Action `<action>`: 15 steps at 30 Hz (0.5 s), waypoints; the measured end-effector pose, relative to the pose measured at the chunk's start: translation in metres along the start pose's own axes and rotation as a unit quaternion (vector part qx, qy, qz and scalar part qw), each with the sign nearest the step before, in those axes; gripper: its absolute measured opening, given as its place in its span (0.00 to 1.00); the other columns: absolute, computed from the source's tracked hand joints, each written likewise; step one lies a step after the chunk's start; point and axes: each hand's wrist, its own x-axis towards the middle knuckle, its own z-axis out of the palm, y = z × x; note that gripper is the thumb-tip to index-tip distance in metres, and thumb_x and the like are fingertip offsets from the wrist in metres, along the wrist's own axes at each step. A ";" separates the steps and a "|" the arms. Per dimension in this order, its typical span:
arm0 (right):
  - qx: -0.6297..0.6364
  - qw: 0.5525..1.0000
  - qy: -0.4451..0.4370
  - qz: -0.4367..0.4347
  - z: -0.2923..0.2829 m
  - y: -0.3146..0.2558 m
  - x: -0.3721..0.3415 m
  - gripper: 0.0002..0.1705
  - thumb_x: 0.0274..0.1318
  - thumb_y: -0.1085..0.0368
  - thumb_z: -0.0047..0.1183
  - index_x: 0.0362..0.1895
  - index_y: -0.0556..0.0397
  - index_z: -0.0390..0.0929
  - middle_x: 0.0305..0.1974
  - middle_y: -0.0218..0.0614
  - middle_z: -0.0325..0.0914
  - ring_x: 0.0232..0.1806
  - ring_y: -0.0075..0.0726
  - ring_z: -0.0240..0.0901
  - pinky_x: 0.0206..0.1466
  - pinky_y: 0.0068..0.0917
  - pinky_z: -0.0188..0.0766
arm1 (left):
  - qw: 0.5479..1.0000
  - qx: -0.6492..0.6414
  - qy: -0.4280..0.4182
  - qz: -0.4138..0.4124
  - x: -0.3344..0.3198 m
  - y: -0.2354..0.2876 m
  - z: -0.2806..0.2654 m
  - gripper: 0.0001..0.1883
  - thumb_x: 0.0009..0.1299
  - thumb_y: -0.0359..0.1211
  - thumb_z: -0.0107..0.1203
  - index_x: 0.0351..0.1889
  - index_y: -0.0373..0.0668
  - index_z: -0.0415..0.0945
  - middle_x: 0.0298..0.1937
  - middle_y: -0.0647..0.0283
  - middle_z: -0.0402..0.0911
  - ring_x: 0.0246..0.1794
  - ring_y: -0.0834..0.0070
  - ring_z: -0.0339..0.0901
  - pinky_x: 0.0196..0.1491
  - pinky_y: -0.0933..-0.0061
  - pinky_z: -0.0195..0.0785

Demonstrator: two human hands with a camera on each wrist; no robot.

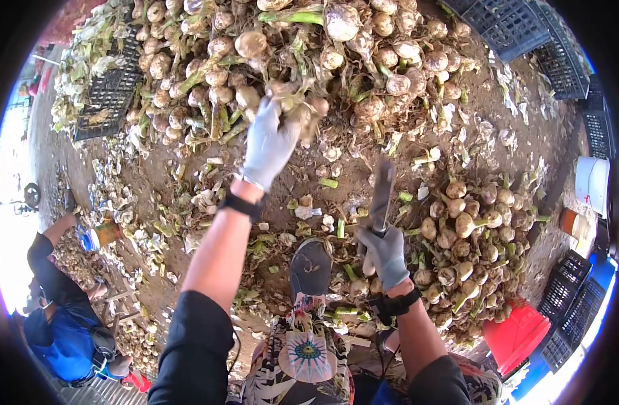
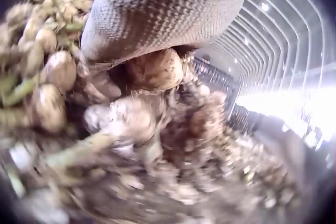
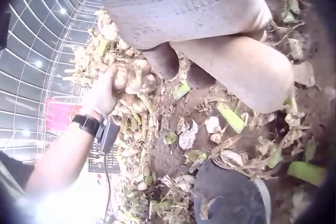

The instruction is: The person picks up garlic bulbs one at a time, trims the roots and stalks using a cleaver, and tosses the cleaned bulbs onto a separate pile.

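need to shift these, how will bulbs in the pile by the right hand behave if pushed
The bulbs look round, so they'd probably roll somewhat; attached stems may check that. Scattered papery scraps suggest they might flake.

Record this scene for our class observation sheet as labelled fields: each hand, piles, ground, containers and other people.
Left hand: gloved, gripping garlic bulbs
Right hand: gloved, holding a knife that points forward
Piles: a large pile of stemmed bulbs ahead; a smaller pile to the right
Ground: soil strewn with green stem pieces and pale skins
Containers: dark crates, white bucket, red container
Other people: a person in blue at left
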 end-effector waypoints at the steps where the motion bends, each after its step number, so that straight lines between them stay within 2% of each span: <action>1: 0.087 0.996 0.003 -0.012 0.003 -0.003 0.001 0.07 0.58 0.66 0.63 0.39 0.56 0.83 0.26 0.27 0.79 0.24 0.21 0.73 0.28 0.23 0.68 | 0.977 -0.179 -0.011 -0.112 -0.021 0.012 0.003 0.19 0.76 0.45 0.55 0.50 0.37 0.78 0.41 0.63 0.83 0.41 0.76 0.77 0.46 0.71 0.72; 2: 0.174 0.985 0.008 -0.022 0.005 -0.004 0.003 0.08 0.59 0.66 0.62 0.40 0.56 0.83 0.29 0.29 0.81 0.26 0.23 0.75 0.30 0.24 0.70 | 0.911 -0.376 0.004 -0.169 -0.041 0.010 0.020 0.23 0.77 0.50 0.52 0.50 0.38 0.78 0.44 0.65 0.83 0.43 0.77 0.78 0.51 0.73 0.70; 3: 0.229 0.972 0.012 -0.046 0.008 -0.004 0.007 0.11 0.62 0.65 0.61 0.46 0.57 0.82 0.34 0.31 0.82 0.30 0.27 0.77 0.33 0.25 0.72 | 0.854 -0.485 -0.036 -0.187 -0.063 0.016 0.022 0.25 0.77 0.54 0.51 0.53 0.40 0.77 0.48 0.64 0.82 0.49 0.76 0.78 0.56 0.74 0.68; 4: 0.259 0.962 -0.009 -0.085 0.016 -0.024 0.000 0.18 0.64 0.62 0.59 0.54 0.57 0.78 0.39 0.33 0.83 0.35 0.29 0.79 0.38 0.26 0.75 | 0.798 -0.548 -0.016 -0.250 -0.080 0.020 0.033 0.28 0.76 0.57 0.49 0.56 0.41 0.76 0.54 0.62 0.80 0.54 0.75 0.76 0.60 0.70 0.67; 5: 0.312 0.946 -0.040 -0.076 0.020 -0.028 0.003 0.20 0.66 0.61 0.58 0.57 0.58 0.76 0.42 0.34 0.83 0.38 0.30 0.80 0.42 0.27 0.77 | 0.768 -0.590 -0.077 -0.238 -0.094 0.043 0.026 0.29 0.77 0.57 0.48 0.58 0.41 0.74 0.57 0.62 0.78 0.57 0.74 0.74 0.62 0.66 0.66; 6: 0.364 0.926 -0.071 -0.068 0.020 -0.028 0.005 0.23 0.67 0.60 0.56 0.60 0.58 0.74 0.45 0.35 0.82 0.41 0.31 0.81 0.45 0.28 0.78 | 0.733 -0.629 -0.067 -0.250 -0.112 0.048 0.036 0.28 0.78 0.56 0.47 0.59 0.40 0.74 0.55 0.63 0.78 0.55 0.76 0.74 0.62 0.69 0.66; 7: 0.390 0.911 -0.108 -0.082 0.020 -0.027 0.007 0.23 0.68 0.60 0.55 0.61 0.59 0.74 0.50 0.37 0.81 0.45 0.33 0.81 0.51 0.30 0.78 | 0.769 -0.582 -0.089 -0.246 -0.128 0.053 0.043 0.28 0.77 0.55 0.49 0.59 0.40 0.74 0.55 0.64 0.78 0.54 0.76 0.74 0.60 0.71 0.66; 8: 0.436 0.888 -0.093 -0.111 0.032 -0.024 0.013 0.21 0.68 0.61 0.55 0.59 0.60 0.75 0.48 0.37 0.81 0.46 0.33 0.80 0.53 0.29 0.77 | 0.803 -0.533 -0.110 -0.242 -0.142 0.055 0.046 0.28 0.77 0.55 0.50 0.60 0.40 0.74 0.54 0.64 0.78 0.53 0.77 0.73 0.58 0.73 0.66; 9: 0.412 0.899 -0.097 -0.108 0.029 -0.020 0.012 0.20 0.67 0.62 0.55 0.58 0.60 0.75 0.48 0.36 0.81 0.46 0.33 0.80 0.55 0.29 0.76 | 0.803 -0.533 -0.111 -0.241 -0.153 0.047 0.049 0.28 0.77 0.55 0.50 0.60 0.40 0.74 0.54 0.64 0.78 0.53 0.77 0.73 0.58 0.73 0.66; 11: 0.390 0.909 -0.101 -0.105 0.021 -0.015 0.009 0.20 0.66 0.63 0.55 0.58 0.61 0.76 0.48 0.36 0.81 0.47 0.33 0.79 0.56 0.28 0.75 | 0.858 -0.449 -0.102 -0.227 -0.170 0.029 0.052 0.21 0.77 0.44 0.55 0.58 0.39 0.72 0.52 0.64 0.78 0.53 0.72 0.75 0.56 0.68 0.71; 12: 0.355 0.924 -0.084 -0.117 0.017 -0.015 0.006 0.20 0.66 0.64 0.56 0.58 0.61 0.75 0.48 0.36 0.81 0.48 0.32 0.79 0.57 0.27 0.74 | 0.863 -0.390 -0.021 -0.322 -0.157 0.047 0.038 0.22 0.71 0.36 0.63 0.59 0.39 0.71 0.56 0.59 0.77 0.52 0.68 0.77 0.54 0.68 0.73; 13: 0.320 0.936 -0.068 -0.127 0.015 -0.014 0.003 0.21 0.65 0.65 0.57 0.59 0.61 0.75 0.49 0.36 0.81 0.49 0.31 0.78 0.58 0.27 0.73 | 0.936 -0.239 0.015 -0.259 -0.160 0.046 0.027 0.24 0.68 0.33 0.64 0.60 0.39 0.71 0.58 0.56 0.76 0.52 0.65 0.77 0.55 0.67 0.73; 14: 0.320 0.936 -0.068 -0.127 0.016 -0.011 0.002 0.21 0.65 0.65 0.57 0.59 0.61 0.75 0.49 0.36 0.81 0.49 0.31 0.78 0.58 0.27 0.73 | 0.978 -0.080 0.050 -0.185 -0.163 0.043 0.015 0.26 0.65 0.30 0.65 0.61 0.39 0.70 0.60 0.53 0.74 0.53 0.62 0.77 0.56 0.66 0.73; 15: 0.302 0.944 -0.027 -0.134 0.020 -0.013 0.000 0.21 0.65 0.65 0.57 0.59 0.61 0.75 0.49 0.36 0.81 0.49 0.30 0.78 0.57 0.27 0.73 | 0.990 -0.097 0.009 -0.102 -0.165 0.046 0.008 0.30 0.61 0.24 0.61 0.63 0.37 0.68 0.61 0.46 0.72 0.53 0.54 0.77 0.57 0.64 0.73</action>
